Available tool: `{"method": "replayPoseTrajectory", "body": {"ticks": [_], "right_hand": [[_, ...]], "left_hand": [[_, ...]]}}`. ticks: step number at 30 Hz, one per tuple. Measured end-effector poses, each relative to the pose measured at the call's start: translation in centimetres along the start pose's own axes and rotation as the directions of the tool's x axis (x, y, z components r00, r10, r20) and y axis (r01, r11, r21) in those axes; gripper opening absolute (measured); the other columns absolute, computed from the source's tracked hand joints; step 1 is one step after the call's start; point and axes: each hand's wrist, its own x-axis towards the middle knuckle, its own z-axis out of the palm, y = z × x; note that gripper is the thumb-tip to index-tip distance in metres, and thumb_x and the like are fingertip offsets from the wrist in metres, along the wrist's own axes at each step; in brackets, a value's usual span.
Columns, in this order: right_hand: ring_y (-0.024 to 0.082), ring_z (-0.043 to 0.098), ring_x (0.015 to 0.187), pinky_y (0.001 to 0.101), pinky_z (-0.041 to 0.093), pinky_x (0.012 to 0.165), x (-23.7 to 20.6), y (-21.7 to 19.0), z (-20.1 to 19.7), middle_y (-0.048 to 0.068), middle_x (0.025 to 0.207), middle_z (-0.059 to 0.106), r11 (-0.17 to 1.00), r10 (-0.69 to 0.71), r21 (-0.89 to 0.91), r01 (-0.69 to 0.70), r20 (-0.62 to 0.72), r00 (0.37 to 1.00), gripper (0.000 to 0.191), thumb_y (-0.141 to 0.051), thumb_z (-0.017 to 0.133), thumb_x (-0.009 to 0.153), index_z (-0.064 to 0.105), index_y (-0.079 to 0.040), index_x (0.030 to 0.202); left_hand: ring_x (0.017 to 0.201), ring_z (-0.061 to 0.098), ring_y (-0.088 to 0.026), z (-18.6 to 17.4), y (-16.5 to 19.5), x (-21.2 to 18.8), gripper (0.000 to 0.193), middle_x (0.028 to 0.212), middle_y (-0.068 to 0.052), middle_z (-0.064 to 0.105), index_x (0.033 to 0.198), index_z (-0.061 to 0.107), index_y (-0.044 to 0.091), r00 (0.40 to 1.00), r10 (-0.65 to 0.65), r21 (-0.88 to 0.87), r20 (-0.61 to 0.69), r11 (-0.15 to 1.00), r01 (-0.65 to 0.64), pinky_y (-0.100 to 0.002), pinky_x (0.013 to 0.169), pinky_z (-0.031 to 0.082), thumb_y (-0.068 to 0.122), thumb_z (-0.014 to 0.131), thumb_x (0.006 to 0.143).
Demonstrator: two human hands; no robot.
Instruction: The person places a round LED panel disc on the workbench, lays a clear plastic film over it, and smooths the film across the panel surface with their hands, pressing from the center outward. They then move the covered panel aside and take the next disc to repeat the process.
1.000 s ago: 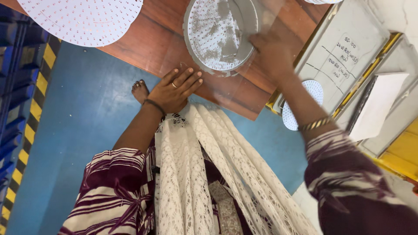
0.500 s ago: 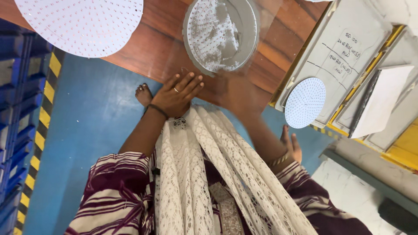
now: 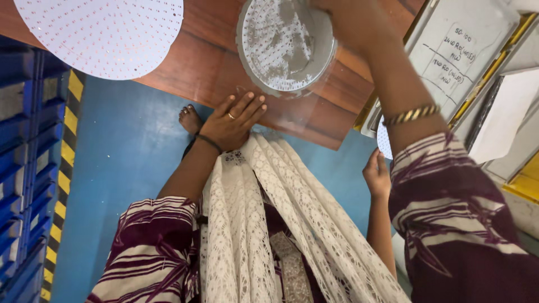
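Note:
My left hand (image 3: pixel 233 120) lies flat with spread fingers on the near edge of the wooden table (image 3: pixel 208 62), touching a clear plastic sheet (image 3: pixel 303 109). My right hand (image 3: pixel 353 25) reaches up across the view and grips the right rim of a round perforated white disc (image 3: pixel 278 45), which carries grey smears and sits under the clear plastic. A gold bangle is on that wrist. A white lace scarf (image 3: pixel 252 224) hangs down my front between the arms.
A larger perforated white disc (image 3: pixel 106 33) lies at the table's far left. Blue bins (image 3: pixel 17 168) line the left beside a yellow-black floor stripe (image 3: pixel 64 163). Grey trays (image 3: pixel 466 50) and a small white disc (image 3: pixel 383 137) sit right. Another person's hand (image 3: pixel 377 174) hangs nearby.
My right arm, which had swung down off the disc half a second ago, has risen and grips the disc's right rim again. The left hand stays flat on the table edge.

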Motion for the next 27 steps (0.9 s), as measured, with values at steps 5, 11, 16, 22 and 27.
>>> {"method": "replayPoseTrajectory", "body": {"ticks": [5, 11, 16, 22, 27], "right_hand": [[0.034, 0.071, 0.105, 0.0508, 0.051, 0.098, -4.6, -4.1, 0.2, 0.014, 0.12, 0.075, 0.997, 0.028, 0.072, -0.019, -0.123, 0.992, 0.042, 0.0, 0.06, 0.089, 0.073, -0.011, 0.127], [0.039, 0.067, 0.1, 0.0494, 0.055, 0.086, -8.6, -11.2, 3.1, 0.016, 0.111, 0.074, 0.908, 0.402, 0.183, -0.376, -0.133, 0.906, 0.045, 0.004, 0.058, 0.084, 0.073, -0.013, 0.123], [0.039, 0.067, 0.098, 0.0491, 0.054, 0.082, -8.3, -16.9, 4.7, 0.019, 0.109, 0.073, 0.782, 0.607, 0.272, -0.561, -0.126, 0.784, 0.045, 0.005, 0.057, 0.083, 0.071, -0.01, 0.123], [0.041, 0.067, 0.096, 0.0487, 0.053, 0.082, -7.9, -20.8, 6.9, 0.018, 0.106, 0.072, 0.781, 0.618, 0.279, -0.558, -0.224, 0.753, 0.04, 0.0, 0.062, 0.081, 0.067, -0.001, 0.12], [0.043, 0.066, 0.086, 0.0532, 0.051, 0.069, -5.6, -15.4, 6.0, 0.026, 0.099, 0.07, 0.759, 0.651, 0.124, -0.639, -0.104, 0.752, 0.027, -0.008, 0.06, 0.095, 0.072, -0.01, 0.119]], "left_hand": [[0.154, 0.033, -0.021, -0.1, -0.3, 0.2, 0.059, 0.165, -0.002, 0.043, 0.154, 0.052, 0.018, 1.0, -0.002, -0.01, -0.018, 1.0, 0.001, -0.047, 0.125, 0.022, 0.026, 0.054, 0.096], [0.155, 0.032, -0.021, -0.3, -0.5, 0.1, 0.059, 0.167, -0.003, 0.042, 0.155, 0.052, 0.017, 1.0, 0.012, -0.014, -0.007, 1.0, -0.012, -0.048, 0.126, 0.022, 0.025, 0.053, 0.097], [0.156, 0.032, -0.022, -0.3, -0.7, 0.4, 0.059, 0.167, -0.004, 0.041, 0.156, 0.051, 0.018, 0.999, 0.029, 0.043, -0.025, 0.999, -0.028, -0.048, 0.126, 0.017, 0.028, 0.053, 0.098], [0.156, 0.029, -0.023, -0.4, -0.6, 1.1, 0.061, 0.169, -0.004, 0.038, 0.157, 0.049, 0.017, 0.999, 0.043, 0.015, 0.029, 0.999, -0.044, -0.049, 0.126, 0.015, 0.031, 0.052, 0.098], [0.156, 0.024, -0.024, -0.5, -0.2, 2.1, 0.065, 0.169, -0.005, 0.033, 0.159, 0.045, 0.017, 0.99, 0.054, -0.009, 0.127, 0.999, -0.054, -0.049, 0.125, 0.015, 0.032, 0.052, 0.096]]}}
